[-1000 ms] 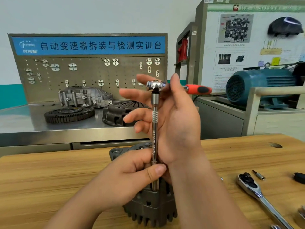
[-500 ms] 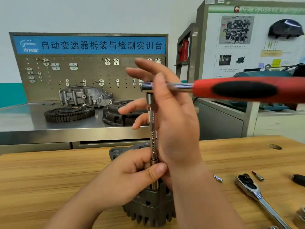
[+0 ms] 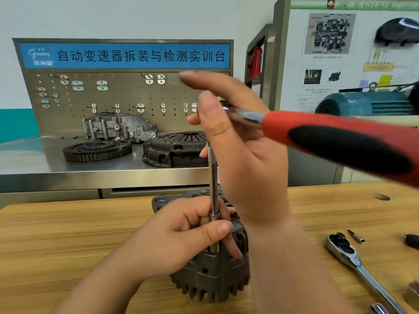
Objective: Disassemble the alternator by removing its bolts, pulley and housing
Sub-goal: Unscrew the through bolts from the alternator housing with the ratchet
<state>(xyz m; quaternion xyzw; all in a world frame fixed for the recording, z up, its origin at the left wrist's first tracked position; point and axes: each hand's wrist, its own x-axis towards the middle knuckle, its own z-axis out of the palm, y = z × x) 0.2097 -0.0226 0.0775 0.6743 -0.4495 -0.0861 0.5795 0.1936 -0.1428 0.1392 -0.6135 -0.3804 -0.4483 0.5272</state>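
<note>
The dark grey alternator stands on the wooden table with its finned end down. A chrome extension bar rises straight up from its top. My left hand grips the bar's lower end and socket, thumb across the front, just above the housing. The bar's top carries a ratchet with a red and black handle, which points right and toward me, blurred. My right hand is at the ratchet head: thumb against its front, fingers stretched out straight behind it. The bolt under the socket is hidden.
A second chrome ratchet and a small bit lie on the table to the right, with a black object at the edge. Behind, a steel bench holds a ring gear, a clutch cover and a housing.
The red handle has swung round from pointing away to the right to pointing toward me. My right hand has turned with the ratchet head. My left hand has stayed on the bar.
</note>
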